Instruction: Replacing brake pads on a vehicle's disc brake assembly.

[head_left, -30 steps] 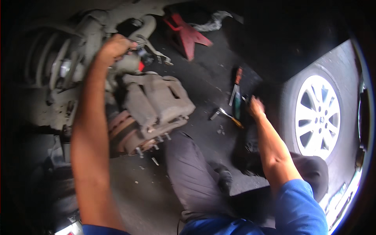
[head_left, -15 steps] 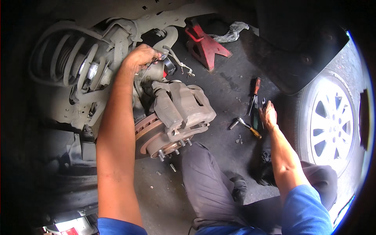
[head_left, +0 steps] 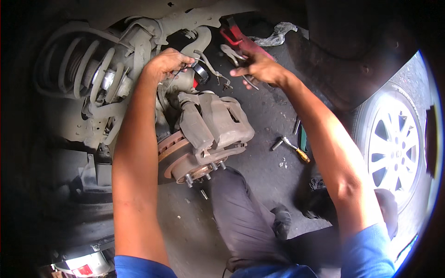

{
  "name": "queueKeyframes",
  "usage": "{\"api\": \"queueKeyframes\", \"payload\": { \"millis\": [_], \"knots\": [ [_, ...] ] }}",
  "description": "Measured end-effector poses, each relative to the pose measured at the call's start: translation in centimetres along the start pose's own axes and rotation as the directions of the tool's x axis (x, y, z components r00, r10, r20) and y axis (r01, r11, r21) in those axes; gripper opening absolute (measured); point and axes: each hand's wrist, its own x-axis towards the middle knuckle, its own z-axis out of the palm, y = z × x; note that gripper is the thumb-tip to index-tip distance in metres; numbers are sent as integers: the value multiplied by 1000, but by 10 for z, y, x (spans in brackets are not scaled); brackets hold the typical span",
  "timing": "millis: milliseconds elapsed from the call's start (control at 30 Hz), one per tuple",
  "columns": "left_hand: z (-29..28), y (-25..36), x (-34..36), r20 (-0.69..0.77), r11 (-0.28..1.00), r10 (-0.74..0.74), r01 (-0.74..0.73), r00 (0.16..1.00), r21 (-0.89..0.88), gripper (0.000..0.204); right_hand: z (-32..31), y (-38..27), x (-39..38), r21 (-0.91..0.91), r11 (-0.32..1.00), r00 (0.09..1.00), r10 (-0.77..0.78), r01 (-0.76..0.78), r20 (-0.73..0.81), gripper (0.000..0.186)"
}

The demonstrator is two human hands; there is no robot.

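My left hand point(head_left: 169, 65) is closed, its fingertips pinched beside the steering knuckle; a thin dark cable point(head_left: 175, 79) runs down from them. Just right of those fingertips is a round black part point(head_left: 200, 72). My right hand point(head_left: 264, 69) is closed round a pair of pliers point(head_left: 230, 52), whose jaws point up and left toward the left hand. Below my hands, the grey brake caliper point(head_left: 220, 123) sits over the rusty brake disc point(head_left: 174, 155), with wheel studs point(head_left: 189, 180) sticking out. A bent metal bracket point(head_left: 211, 68) lies between the two hands.
A coil spring point(head_left: 79, 69) stands at the left. Behind my right hand is a red jack stand point(head_left: 243, 39). A ratchet point(head_left: 296, 149) with a yellow handle lies on the floor. A wheel point(head_left: 394, 143) lies at the right, near my knees.
My right hand has moved from the tools on the floor up and left to the knuckle, bringing the pliers with it. My left hand stays in nearly the same place.
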Motion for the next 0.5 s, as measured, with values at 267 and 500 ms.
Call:
{"api": "queueKeyframes", "payload": {
  "millis": [267, 500],
  "knots": [
    [-1, -2, -1, -19, 999, 15, -14, 1000, 41, 37, 29, 3, 32, 433, 897, 986, 141, -87, -93, 35],
    [1, -3, -1, 13, 999, 44, -44, 999, 24, 36, 31, 12, 30, 32, 996, 997, -81, 80, 18, 34]
  ]
}}
